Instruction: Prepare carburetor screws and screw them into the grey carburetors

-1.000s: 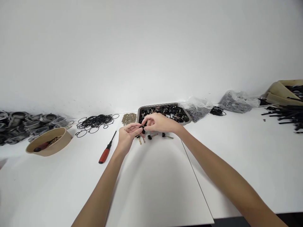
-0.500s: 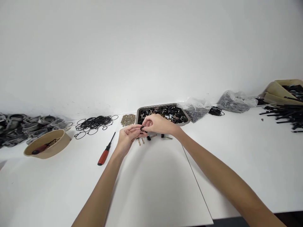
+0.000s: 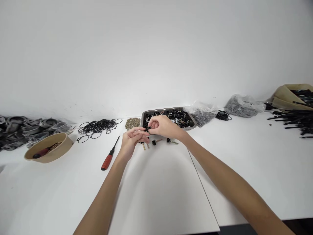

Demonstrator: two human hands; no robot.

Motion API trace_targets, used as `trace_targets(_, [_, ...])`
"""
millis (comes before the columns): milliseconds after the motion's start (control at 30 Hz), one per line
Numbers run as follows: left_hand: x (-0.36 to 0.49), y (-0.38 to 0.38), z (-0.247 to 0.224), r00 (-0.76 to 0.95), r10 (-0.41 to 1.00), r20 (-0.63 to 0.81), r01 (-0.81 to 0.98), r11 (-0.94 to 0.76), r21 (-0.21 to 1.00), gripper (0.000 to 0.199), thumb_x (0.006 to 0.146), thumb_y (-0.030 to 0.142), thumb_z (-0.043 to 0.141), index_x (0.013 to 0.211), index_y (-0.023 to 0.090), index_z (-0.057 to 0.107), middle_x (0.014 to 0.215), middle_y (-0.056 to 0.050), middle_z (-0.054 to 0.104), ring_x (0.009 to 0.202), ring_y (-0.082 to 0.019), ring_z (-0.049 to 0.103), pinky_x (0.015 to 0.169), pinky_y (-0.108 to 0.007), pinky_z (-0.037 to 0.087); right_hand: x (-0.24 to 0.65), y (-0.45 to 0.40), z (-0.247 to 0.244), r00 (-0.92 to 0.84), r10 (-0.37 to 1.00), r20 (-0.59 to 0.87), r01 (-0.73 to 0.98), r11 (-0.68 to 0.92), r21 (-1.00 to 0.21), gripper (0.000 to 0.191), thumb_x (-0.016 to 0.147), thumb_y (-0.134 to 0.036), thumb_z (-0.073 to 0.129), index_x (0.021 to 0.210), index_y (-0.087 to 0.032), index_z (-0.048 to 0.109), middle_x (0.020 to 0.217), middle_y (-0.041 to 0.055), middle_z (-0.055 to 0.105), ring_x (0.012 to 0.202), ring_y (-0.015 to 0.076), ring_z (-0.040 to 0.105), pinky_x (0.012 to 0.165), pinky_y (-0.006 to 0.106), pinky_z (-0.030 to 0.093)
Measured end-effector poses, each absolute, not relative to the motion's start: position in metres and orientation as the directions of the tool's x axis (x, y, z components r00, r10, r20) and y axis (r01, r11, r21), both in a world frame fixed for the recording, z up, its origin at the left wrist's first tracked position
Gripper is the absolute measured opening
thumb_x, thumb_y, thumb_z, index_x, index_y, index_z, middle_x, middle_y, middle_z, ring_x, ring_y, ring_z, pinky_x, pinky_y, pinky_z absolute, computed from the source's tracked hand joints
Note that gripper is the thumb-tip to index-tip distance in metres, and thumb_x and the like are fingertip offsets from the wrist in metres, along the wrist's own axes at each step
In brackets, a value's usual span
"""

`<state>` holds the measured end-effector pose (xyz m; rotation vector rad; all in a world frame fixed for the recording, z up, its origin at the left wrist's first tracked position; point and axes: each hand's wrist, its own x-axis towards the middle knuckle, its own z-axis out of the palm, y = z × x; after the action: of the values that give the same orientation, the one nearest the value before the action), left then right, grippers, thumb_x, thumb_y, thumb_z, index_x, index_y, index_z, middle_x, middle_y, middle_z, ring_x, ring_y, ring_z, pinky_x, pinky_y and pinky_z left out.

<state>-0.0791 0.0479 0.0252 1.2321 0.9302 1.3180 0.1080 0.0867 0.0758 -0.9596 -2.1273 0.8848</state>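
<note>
Between my two hands is a small black ring-like part [image 3: 147, 129], partly covered by fingers. My left hand [image 3: 132, 140] pinches it from the left, with the lower fingers stretched out beneath. From the right, my right hand [image 3: 162, 126] grips it between thumb and fingertips. Both hands are above the front edge of a dark metal tray [image 3: 168, 109] full of small black and metal parts. Just below them on the table lie several fittings, among them one with a black head [image 3: 154, 142] and another with a pale stem [image 3: 173, 141].
A red-handled screwdriver [image 3: 107, 161] lies left of my forearm. Farther left are black O-rings [image 3: 97, 127], a beige bowl [image 3: 55, 156] and grey housings [image 3: 33, 129]. Small brass pieces [image 3: 132, 123] border the tray. Plastic bags [image 3: 202, 114] and black strips [image 3: 295, 119] are on the right.
My right hand has tilted slightly and the black part has turned between my fingers. My left hand's lower fingers have spread a little. The other things stay in place.
</note>
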Motion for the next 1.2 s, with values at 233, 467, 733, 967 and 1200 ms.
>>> trace_targets(233, [-0.084, 0.052, 0.021, 0.011, 0.989, 0.146, -0.119, -0.144, 0.982, 0.019, 0.069, 0.015, 0.061, 0.087, 0.012, 0.064, 0.078, -0.008, 0.071, 0.054, -0.019, 0.065, 0.058, -0.034, 0.051, 0.18, 0.078, 0.084, -0.486, 0.837, 0.25, 0.5, 0.501, -0.706, 0.014, 0.073, -0.025, 0.064, 0.084, -0.018, 0.066, 0.074, 0.001, 0.063, 0.069, 0.0141, 0.058, 0.065, 0.026, 0.045])
trace_targets(467, [-0.079, 0.05, 0.022, 0.02, 0.991, 0.136, -0.119, -0.133, 0.984, 0.017, 0.068, 0.016, 0.061, 0.084, 0.011, 0.064, 0.076, -0.007, 0.07, 0.052, -0.018, 0.063, 0.056, -0.034, 0.051, 0.25, 0.061, 0.028, -0.419, 0.895, 0.152, 0.627, 0.406, -0.665, 0.019, 0.082, -0.031, 0.058, 0.096, -0.02, 0.066, 0.082, 0.0044, 0.064, 0.077, 0.0184, 0.059, 0.068, 0.031, 0.045])
trace_targets(733, [-0.077, 0.051, 0.02, 0.003, 0.993, 0.114, -0.078, -0.113, 0.991, 0.014, 0.069, 0.017, 0.061, 0.082, 0.011, 0.065, 0.075, -0.007, 0.069, 0.052, -0.018, 0.063, 0.057, -0.034, 0.051, 0.248, 0.053, -0.01, -0.402, 0.899, 0.173, 0.699, 0.423, -0.577, 0.022, 0.083, -0.017, 0.052, 0.099, -0.023, 0.066, 0.095, 0.007, 0.066, 0.078, 0.0198, 0.059, 0.071, 0.034, 0.047])
trace_targets(967, [-0.077, 0.049, 0.021, 0.004, 0.993, 0.114, -0.054, -0.114, 0.992, 0.013, 0.07, 0.016, 0.06, 0.08, 0.011, 0.065, 0.076, -0.008, 0.069, 0.053, -0.018, 0.063, 0.057, -0.034, 0.051, 0.244, 0.054, -0.018, -0.405, 0.886, 0.225, 0.66, 0.454, -0.599, 0.021, 0.084, -0.014, 0.049, 0.095, -0.022, 0.066, 0.096, 0.0065, 0.064, 0.081, 0.0188, 0.06, 0.074, 0.033, 0.048])
trace_targets(1200, [-0.077, 0.048, 0.024, -0.005, 0.993, 0.118, -0.067, -0.118, 0.991, 0.012, 0.071, 0.017, 0.061, 0.08, 0.011, 0.064, 0.076, -0.007, 0.068, 0.052, -0.017, 0.062, 0.057, -0.032, 0.05, 0.243, 0.052, -0.017, -0.386, 0.904, 0.185, 0.662, 0.411, -0.626, 0.019, 0.086, -0.02, 0.05, 0.099, -0.022, 0.065, 0.093, 0.006, 0.063, 0.076, 0.0183, 0.058, 0.069, 0.033, 0.047])
